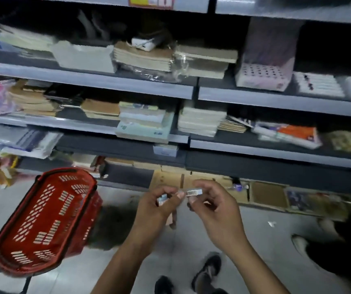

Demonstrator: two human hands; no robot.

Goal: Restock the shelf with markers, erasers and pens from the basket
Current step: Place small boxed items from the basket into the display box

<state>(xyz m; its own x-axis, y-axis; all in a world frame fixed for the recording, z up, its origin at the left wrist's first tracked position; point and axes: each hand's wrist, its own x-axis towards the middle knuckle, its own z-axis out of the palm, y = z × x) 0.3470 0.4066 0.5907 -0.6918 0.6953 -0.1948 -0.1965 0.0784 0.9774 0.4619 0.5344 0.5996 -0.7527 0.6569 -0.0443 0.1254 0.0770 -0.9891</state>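
Note:
A red plastic basket (43,221) stands on the floor at the lower left, and I see nothing in it. Both hands are raised in front of the lowest shelf. My left hand (159,206) is closed around a small white and blue eraser (162,198). My right hand (214,206) pinches one end of a small white eraser with a barcode (194,192) between thumb and fingers. The left thumb touches its other end. The grey shelves (276,102) rise ahead, stacked with notebooks.
Stacks of brown and white notebooks (144,58) fill the upper shelves. Flat cardboard boxes (267,194) lie on the bottom shelf. My feet in dark shoes (208,270) stand on the grey floor. A dark shape (340,247) lies at the lower right.

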